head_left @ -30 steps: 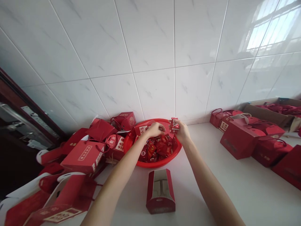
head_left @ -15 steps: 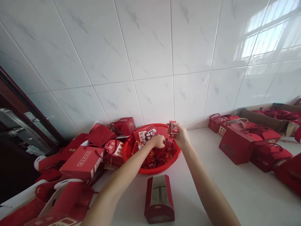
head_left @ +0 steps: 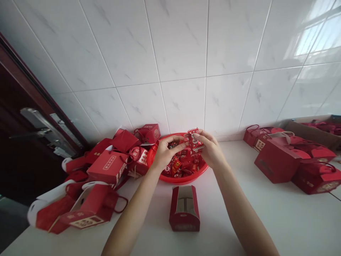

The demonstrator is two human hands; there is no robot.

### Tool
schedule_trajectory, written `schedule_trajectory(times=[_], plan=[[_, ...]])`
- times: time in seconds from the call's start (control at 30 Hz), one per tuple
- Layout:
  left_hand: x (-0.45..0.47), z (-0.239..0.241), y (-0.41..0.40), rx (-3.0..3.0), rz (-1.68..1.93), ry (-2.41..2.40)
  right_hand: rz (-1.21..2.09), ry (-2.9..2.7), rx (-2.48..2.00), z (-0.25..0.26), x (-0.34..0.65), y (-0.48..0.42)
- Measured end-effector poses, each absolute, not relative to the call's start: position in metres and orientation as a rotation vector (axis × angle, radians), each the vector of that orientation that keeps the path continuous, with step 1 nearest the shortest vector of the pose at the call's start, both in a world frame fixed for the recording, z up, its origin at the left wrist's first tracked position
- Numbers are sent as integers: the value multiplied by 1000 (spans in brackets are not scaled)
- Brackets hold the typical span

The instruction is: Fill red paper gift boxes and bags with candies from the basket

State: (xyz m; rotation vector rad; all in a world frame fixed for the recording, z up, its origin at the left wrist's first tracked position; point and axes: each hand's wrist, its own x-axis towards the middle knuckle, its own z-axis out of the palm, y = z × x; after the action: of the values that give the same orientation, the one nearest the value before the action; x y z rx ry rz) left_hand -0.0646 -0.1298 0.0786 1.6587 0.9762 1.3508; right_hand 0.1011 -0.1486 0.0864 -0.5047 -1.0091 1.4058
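Both my hands are raised over a red plastic basket (head_left: 183, 180) heaped with wrapped candies (head_left: 186, 166). In my right hand (head_left: 211, 146) are red candy packets (head_left: 196, 139) with white dots and printing, pinched between thumb and fingers. My left hand (head_left: 168, 152) comes close beside them, its thumb and fingers closed on a small red wrapped candy (head_left: 187, 141), partly hidden by the fingertips. In front of the basket, a red gift box (head_left: 184, 222) stands on the white counter with its top open and a pale inside.
Red gift boxes (head_left: 108, 166) are piled on the left, some with open flaps. More red boxes (head_left: 278, 161) stand on the right, near a cardboard carton (head_left: 301, 131). A tiled wall (head_left: 183, 96) rises behind the counter (head_left: 226, 217). At far left is a door handle (head_left: 39, 122).
My left hand has come up out of the basket with a small candy and moved next to my right hand. The view has shifted slightly, showing more of the left side.
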Motion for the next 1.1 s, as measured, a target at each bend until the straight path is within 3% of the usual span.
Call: schedule_trajectory(times=[0.37,0.7,1.1], plan=[[-107,87,-195,1904,1087,1199,1181,-1654,-663,100,106,-187],[-122,90,-197,2037,788,1268,1217,-2360,-611,99,105,-199],[-105,85,-215,2072,471,1189,1188,-2136,-638,106,115,-203]])
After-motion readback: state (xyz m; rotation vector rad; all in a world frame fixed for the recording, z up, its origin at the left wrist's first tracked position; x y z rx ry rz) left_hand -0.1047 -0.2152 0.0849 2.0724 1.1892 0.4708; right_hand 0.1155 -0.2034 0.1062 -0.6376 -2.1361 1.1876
